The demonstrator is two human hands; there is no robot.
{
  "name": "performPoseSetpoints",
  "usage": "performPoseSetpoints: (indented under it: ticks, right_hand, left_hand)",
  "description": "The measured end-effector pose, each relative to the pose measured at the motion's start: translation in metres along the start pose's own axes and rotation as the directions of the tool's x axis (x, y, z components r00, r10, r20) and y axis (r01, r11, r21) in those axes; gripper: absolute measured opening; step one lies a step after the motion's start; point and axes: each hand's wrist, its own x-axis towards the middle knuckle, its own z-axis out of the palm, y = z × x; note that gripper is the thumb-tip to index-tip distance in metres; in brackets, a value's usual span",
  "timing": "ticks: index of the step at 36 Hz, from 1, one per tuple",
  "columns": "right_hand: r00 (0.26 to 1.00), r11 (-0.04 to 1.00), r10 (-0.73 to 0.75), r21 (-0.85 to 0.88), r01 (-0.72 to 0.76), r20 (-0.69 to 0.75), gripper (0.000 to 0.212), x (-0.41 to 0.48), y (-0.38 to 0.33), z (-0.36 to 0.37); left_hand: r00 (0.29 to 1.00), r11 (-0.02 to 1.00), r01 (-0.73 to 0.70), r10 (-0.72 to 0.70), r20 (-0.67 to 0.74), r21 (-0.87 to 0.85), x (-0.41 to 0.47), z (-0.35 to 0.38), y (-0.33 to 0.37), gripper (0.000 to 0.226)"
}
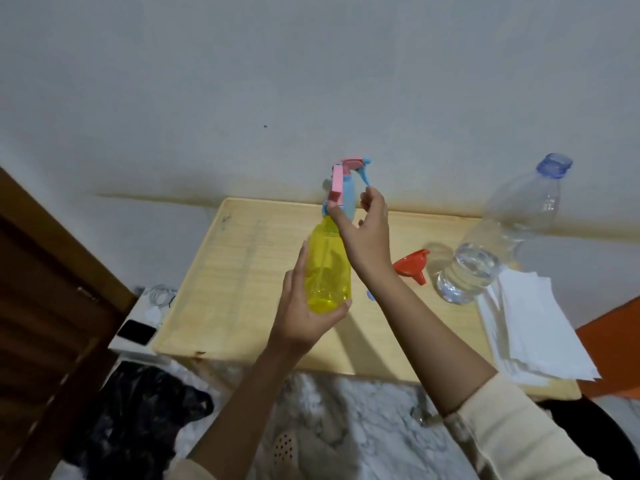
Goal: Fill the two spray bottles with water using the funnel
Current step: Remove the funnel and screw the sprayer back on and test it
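My left hand [301,306] grips the yellow bottle [327,268] low on its body. The fingers [296,271] lie up its left side and the thumb is curled round the base on the right, so they are clamped on it. The bottle stands nearly upright over the middle of the wooden surface [242,271]; I cannot tell whether its base touches the wood.

My right hand [367,233] is up at the pink and blue spray head [343,188], which sits on the bottle's neck. One fingertip presses at the blue collar beside the pink trigger, and the thumb and another finger pinch the thin blue lever on the right side of the head.

The red funnel [412,265] lies on its side on the surface, just right of my right wrist, spout pointing toward me. Just beside it, further right, stands the clear water bottle [485,265], cap off, with water in its lower part. A stack of white papers [533,334] lies at the right edge, touching the water bottle's base. Something small and blue shows behind my right forearm; I cannot tell what it is.

A dark phone [136,332] lies left of the surface.
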Motion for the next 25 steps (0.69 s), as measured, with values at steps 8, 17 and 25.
performPoseSetpoints:
  ticks: [8,17,25]
  right_hand:
    - [0.989,0.999,0.021,0.025,-0.025,0.146,0.030,-0.013,0.005,0.034]
    - [0.972,0.979,0.184,0.065,-0.195,0.144,0.010,-0.013,0.024,0.063]
    - [0.961,0.975,0.217,0.014,-0.223,0.173,0.011,-0.036,0.041,0.076]
  left_hand:
    - [0.992,0.993,0.100,-0.095,-0.078,0.066,-0.039,-0.006,-0.016,0.102]
    - [0.981,0.989,0.098,-0.115,0.159,0.114,-0.050,-0.050,-0.039,0.095]
    - [0.710,0.791,0.358,-0.576,0.405,0.497,-0.017,-0.110,-0.071,0.067]
